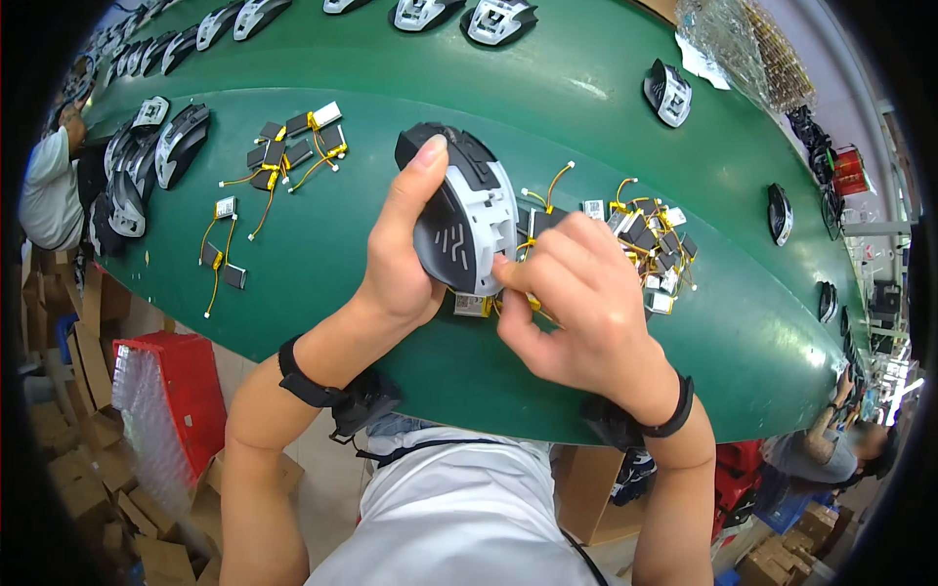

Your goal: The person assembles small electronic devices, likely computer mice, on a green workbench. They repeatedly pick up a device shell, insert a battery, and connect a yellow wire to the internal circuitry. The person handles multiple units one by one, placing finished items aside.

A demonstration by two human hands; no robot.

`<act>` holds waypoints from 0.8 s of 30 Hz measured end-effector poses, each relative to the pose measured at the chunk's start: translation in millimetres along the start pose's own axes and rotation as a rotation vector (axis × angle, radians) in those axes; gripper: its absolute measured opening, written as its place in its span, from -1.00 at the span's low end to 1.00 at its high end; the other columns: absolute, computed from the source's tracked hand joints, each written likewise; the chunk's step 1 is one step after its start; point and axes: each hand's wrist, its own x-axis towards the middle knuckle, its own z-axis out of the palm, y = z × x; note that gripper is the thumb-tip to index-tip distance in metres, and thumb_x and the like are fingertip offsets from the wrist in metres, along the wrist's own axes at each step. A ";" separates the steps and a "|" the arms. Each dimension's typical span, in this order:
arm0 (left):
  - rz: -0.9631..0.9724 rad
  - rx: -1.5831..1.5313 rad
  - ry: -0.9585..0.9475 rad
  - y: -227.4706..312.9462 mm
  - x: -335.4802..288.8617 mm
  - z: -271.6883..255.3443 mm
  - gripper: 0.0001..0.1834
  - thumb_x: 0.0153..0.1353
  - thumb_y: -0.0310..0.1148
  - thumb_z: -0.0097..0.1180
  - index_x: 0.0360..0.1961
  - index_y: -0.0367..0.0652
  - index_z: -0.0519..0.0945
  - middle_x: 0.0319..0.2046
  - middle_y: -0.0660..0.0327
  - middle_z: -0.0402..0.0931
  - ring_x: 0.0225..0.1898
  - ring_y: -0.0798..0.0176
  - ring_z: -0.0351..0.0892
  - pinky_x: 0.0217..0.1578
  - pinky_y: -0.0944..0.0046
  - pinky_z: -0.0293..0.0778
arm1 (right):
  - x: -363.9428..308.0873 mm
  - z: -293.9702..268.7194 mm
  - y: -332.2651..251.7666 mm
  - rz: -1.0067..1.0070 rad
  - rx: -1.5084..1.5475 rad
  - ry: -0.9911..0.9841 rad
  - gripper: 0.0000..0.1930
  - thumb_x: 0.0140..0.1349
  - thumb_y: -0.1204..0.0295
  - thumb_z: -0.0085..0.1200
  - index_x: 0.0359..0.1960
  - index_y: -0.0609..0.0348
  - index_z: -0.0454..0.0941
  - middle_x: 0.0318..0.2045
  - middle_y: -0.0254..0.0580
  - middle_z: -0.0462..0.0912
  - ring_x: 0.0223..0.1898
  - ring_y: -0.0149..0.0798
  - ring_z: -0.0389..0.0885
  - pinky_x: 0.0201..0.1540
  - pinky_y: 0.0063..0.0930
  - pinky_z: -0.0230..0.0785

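Note:
My left hand (391, 254) is wrapped round a black and white computer mouse (451, 239), thumb along its upper black side. The mouse is tilted up, and its white underside with an open recess faces right. My right hand (586, 303) is closed, with its index fingertip pressed at that recess. Whatever its fingers pinch is hidden, though a bit of yellow wire shows by the thumb. Right behind this hand lies a pile of small battery packs (640, 234) with yellow-taped leads. Another battery (472, 306) lies on the green table under the mouse.
More wired batteries (276, 151) lie to the left, with a few loose ones (234, 276) nearer. Several mice (127, 200) cluster at the table's left edge; others (498, 20) stand in a far row. Bubble wrap (728, 44) lies far right. Two other people sit at the sides.

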 end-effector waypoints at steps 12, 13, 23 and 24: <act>0.261 0.126 -0.319 25.7 4.3 2.0 -0.01 0.14 0.18 -0.04 0.44 -0.20 -0.02 0.04 -0.28 0.43 -0.09 -0.20 0.62 -0.10 -0.05 0.62 | 1.7 -9.3 -3.6 0.610 0.723 0.208 -0.72 0.16 0.48 0.23 -0.11 0.33 0.54 -0.56 -0.36 0.55 -0.42 -0.49 0.51 -0.29 -0.51 0.36; 0.303 0.138 -0.340 26.1 5.4 1.4 0.01 0.11 0.16 0.02 0.45 -0.17 -0.04 0.05 -0.28 0.42 -0.08 -0.21 0.62 -0.08 -0.07 0.61 | 1.3 -6.4 0.0 0.685 0.838 0.157 -0.73 0.20 0.45 0.21 -0.13 0.35 0.54 -0.56 -0.38 0.55 -0.40 -0.52 0.50 -0.28 -0.52 0.36; 0.310 0.220 -0.334 25.1 -5.7 6.4 0.11 -0.04 0.13 0.25 0.45 -0.04 -0.04 0.04 -0.27 0.40 -0.06 -0.21 0.60 -0.05 -0.13 0.60 | -2.3 9.0 4.3 0.837 1.098 -0.076 -0.84 0.24 0.41 0.16 -0.32 0.27 0.53 -0.59 -0.49 0.48 -0.58 -0.62 0.32 -0.51 -0.64 0.19; 0.305 0.223 -0.326 24.8 -6.1 6.8 0.12 -0.04 0.13 0.26 0.45 -0.04 -0.05 0.04 -0.27 0.41 -0.06 -0.20 0.60 -0.05 -0.13 0.60 | -3.4 9.9 4.5 0.842 1.100 -0.074 -0.84 0.23 0.41 0.16 -0.33 0.27 0.53 -0.59 -0.49 0.48 -0.57 -0.63 0.32 -0.50 -0.63 0.20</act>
